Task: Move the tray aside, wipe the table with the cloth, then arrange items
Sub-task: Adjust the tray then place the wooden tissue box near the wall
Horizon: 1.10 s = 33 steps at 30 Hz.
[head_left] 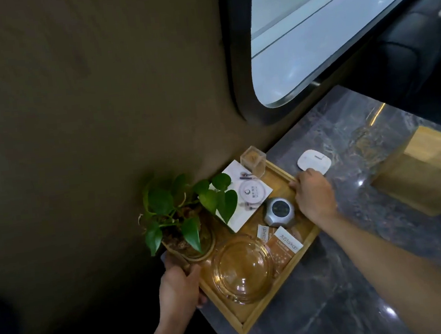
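Head view: left hand (178, 285) and right hand (315, 196), arms outstretched, fingers gripping opposite rims of tray (267, 314) on desk (361, 274).

Leaves hide tray (279, 296) corner; card (249, 193) print unreadable

The orange packet (284, 248) on the tray reads "taiko".

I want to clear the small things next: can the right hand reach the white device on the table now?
Probably yes: the right hand grips the tray rim right beside the white device, nothing between, though it must release first.
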Each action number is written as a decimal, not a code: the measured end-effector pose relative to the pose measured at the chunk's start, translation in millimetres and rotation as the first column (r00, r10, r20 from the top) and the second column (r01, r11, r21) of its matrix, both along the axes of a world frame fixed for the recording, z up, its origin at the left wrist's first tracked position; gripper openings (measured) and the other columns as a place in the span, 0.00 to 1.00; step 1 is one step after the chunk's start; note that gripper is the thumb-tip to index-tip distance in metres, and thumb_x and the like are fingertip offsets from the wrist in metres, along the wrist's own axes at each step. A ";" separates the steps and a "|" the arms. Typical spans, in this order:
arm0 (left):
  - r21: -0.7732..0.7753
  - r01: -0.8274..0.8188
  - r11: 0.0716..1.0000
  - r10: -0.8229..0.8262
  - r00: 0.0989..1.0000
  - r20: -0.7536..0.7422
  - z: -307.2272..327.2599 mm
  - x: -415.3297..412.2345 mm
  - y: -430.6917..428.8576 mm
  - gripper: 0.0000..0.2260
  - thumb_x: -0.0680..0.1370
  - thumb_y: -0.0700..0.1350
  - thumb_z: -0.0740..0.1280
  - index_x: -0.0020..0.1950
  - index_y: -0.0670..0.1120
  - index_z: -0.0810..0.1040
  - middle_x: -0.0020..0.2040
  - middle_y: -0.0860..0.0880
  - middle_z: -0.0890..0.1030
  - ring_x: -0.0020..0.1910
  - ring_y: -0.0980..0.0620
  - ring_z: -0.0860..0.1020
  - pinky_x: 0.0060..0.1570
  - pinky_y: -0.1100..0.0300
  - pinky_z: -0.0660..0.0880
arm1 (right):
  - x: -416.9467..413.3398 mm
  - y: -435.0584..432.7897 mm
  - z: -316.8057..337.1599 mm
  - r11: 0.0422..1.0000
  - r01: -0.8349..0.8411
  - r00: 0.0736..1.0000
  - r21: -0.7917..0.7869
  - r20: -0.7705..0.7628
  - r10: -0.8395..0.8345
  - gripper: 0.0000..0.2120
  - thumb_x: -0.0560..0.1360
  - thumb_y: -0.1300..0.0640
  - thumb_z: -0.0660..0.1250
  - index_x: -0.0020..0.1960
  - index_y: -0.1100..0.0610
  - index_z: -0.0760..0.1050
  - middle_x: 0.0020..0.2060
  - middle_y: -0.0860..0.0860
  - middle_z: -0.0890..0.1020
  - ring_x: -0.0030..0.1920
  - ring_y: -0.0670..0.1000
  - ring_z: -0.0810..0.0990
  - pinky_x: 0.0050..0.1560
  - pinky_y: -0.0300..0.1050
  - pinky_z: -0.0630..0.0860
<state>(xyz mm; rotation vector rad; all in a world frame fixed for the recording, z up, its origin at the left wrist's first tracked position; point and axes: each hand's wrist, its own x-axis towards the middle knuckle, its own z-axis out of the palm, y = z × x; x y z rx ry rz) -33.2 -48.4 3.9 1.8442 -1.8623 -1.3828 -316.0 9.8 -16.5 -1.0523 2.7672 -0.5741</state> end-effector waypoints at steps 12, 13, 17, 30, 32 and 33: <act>0.027 -0.045 0.999 0.046 0.997 -0.054 -14.8 26.9 4.8 0.16 0.76 0.42 0.64 0.62 0.44 0.65 0.27 0.44 0.79 0.18 0.51 0.76 0.19 0.59 0.74 | 27.9 4.0 -16.9 0.999 -0.045 0.998 0.020 0.050 0.043 0.11 0.77 0.60 0.60 0.48 0.68 0.75 0.48 0.64 0.77 0.51 0.63 0.74 0.52 0.55 0.70; 0.026 -0.043 0.999 0.045 0.997 -0.061 -15.4 27.5 4.9 0.17 0.76 0.42 0.64 0.63 0.44 0.64 0.28 0.44 0.80 0.18 0.52 0.76 0.19 0.59 0.74 | 28.5 4.2 -17.0 0.999 -0.042 0.998 0.022 0.053 0.041 0.11 0.77 0.60 0.60 0.48 0.68 0.75 0.48 0.64 0.78 0.51 0.62 0.74 0.53 0.54 0.70; 0.005 -0.030 1.000 0.030 0.997 -0.067 -17.2 29.7 4.8 0.17 0.77 0.42 0.63 0.64 0.44 0.64 0.29 0.44 0.80 0.19 0.51 0.77 0.22 0.57 0.77 | 27.9 4.7 -12.4 0.998 -0.054 0.996 0.042 0.072 0.050 0.11 0.77 0.59 0.60 0.48 0.67 0.75 0.48 0.64 0.77 0.52 0.63 0.74 0.52 0.56 0.70; -0.026 0.171 0.985 -0.155 0.942 0.296 -3.1 32.4 -3.2 0.14 0.75 0.56 0.61 0.51 0.46 0.70 0.41 0.45 0.81 0.37 0.45 0.82 0.44 0.48 0.80 | 31.9 13.2 12.0 0.986 -0.086 0.996 0.140 0.041 0.081 0.14 0.78 0.55 0.56 0.58 0.61 0.71 0.56 0.61 0.76 0.56 0.63 0.74 0.54 0.54 0.70; 0.055 0.242 0.969 -0.243 0.883 0.403 5.2 31.6 -4.0 0.16 0.74 0.58 0.60 0.49 0.46 0.71 0.43 0.45 0.82 0.41 0.44 0.81 0.47 0.48 0.79 | 33.5 17.3 16.4 0.990 -0.072 0.997 0.120 0.032 0.069 0.16 0.77 0.54 0.57 0.62 0.60 0.70 0.59 0.60 0.75 0.57 0.62 0.74 0.55 0.53 0.71; 0.083 0.288 0.954 -0.293 0.844 0.450 9.4 32.4 -2.3 0.17 0.74 0.59 0.60 0.49 0.45 0.73 0.44 0.45 0.82 0.43 0.44 0.81 0.48 0.49 0.79 | 33.9 19.4 18.9 0.992 -0.063 0.998 0.110 0.029 0.061 0.17 0.77 0.54 0.58 0.64 0.59 0.69 0.60 0.59 0.74 0.58 0.63 0.73 0.55 0.53 0.71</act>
